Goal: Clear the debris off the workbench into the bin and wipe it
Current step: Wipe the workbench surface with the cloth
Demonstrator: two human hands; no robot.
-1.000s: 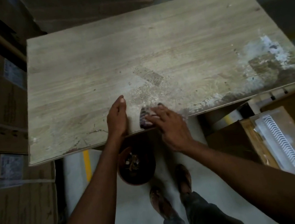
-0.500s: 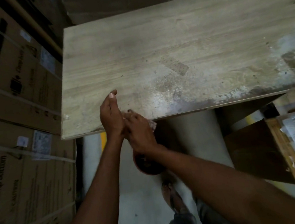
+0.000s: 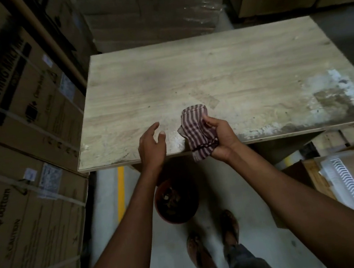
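The pale wooden workbench [image 3: 220, 73] fills the middle of the view, with a white and brown stain at its right front. My right hand [image 3: 221, 136] is raised over the front edge, shut on a striped cloth [image 3: 195, 129] that hangs crumpled from it. Just left of the cloth, my left hand [image 3: 151, 144] hovers at the bench edge with its fingers apart and nothing in it. A round reddish bin [image 3: 176, 200] with debris inside stands on the floor under the bench edge, below my hands.
Stacked cardboard appliance boxes [image 3: 16, 142] line the left side. Wrapped cartons [image 3: 152, 12] stand behind the bench. A box holding a white ridged part [image 3: 352, 188] sits at the right. My feet [image 3: 214, 243] are on the concrete floor, beside a yellow floor line [image 3: 120, 192].
Both hands were pressed together at the bench edge over the bin. Now they have parted, and my right hand has lifted the striped cloth off the surface. The view has shifted.
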